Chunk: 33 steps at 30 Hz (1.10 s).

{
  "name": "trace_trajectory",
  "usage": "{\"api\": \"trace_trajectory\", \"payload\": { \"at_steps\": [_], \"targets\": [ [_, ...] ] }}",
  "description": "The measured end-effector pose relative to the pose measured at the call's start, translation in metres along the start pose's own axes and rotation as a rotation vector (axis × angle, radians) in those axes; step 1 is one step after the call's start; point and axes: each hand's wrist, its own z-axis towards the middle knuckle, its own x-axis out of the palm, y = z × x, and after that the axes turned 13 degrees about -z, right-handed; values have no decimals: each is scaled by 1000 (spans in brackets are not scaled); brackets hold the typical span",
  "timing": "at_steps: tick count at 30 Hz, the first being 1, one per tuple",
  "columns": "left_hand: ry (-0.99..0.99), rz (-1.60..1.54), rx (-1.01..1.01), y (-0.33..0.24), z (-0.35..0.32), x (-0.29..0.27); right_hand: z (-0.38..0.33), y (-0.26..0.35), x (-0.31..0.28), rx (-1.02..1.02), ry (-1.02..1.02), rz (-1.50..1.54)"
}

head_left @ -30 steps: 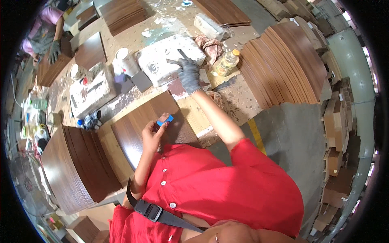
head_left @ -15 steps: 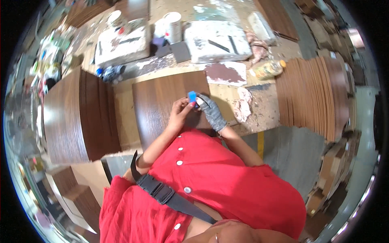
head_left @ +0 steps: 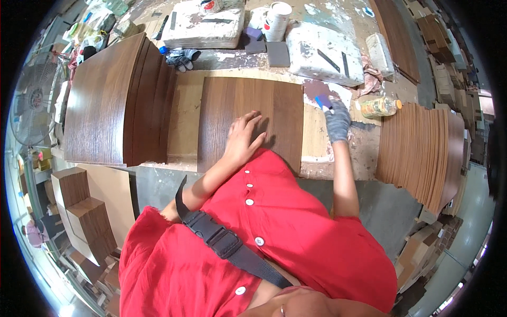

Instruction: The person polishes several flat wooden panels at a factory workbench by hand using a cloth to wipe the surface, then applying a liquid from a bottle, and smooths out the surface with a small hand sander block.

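on the paint-spattered workbench (head_left: 365,150), the gloved right hand (head_left: 337,120) pinches a blue block (head_left: 323,102) at the brown-smeared sheet (head_left: 313,88), right of the wood-grain panel (head_left: 285,113) where the bare left hand (head_left: 244,139) lies empty, fingers loosely spread, and an outward swing might knock the yellow-capped bottle (head_left: 378,107).

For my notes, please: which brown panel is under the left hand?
The single panel before the person, under the left hand; the left stack and right stack each hold several panels.
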Motion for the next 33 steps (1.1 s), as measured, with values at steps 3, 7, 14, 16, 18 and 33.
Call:
{"api": "trace_trajectory", "payload": {
  "at_steps": [3, 7, 14, 16, 18, 33],
  "targets": [
    [-9, 322, -24, 29, -26, -12, -25, 13, -45, 232, 74, -270],
    [22, 476, -55, 36, -42, -26, -88, -17, -1, 218, 36, -218],
    [25, 501, -48, 50, -63, -37, -110, 13, -5, 612, -307, -365],
    [24, 480, -53, 54, -74, -44, -124, 7, -7, 452, -117, -258],
    [26, 477, -37, 55, -76, -49, -121, 0, -8, 362, -172, -306],
    [-115, 430, -80, 56, -67, -39, 30, 113, 75, 139, 11, 408]
  ]
}}
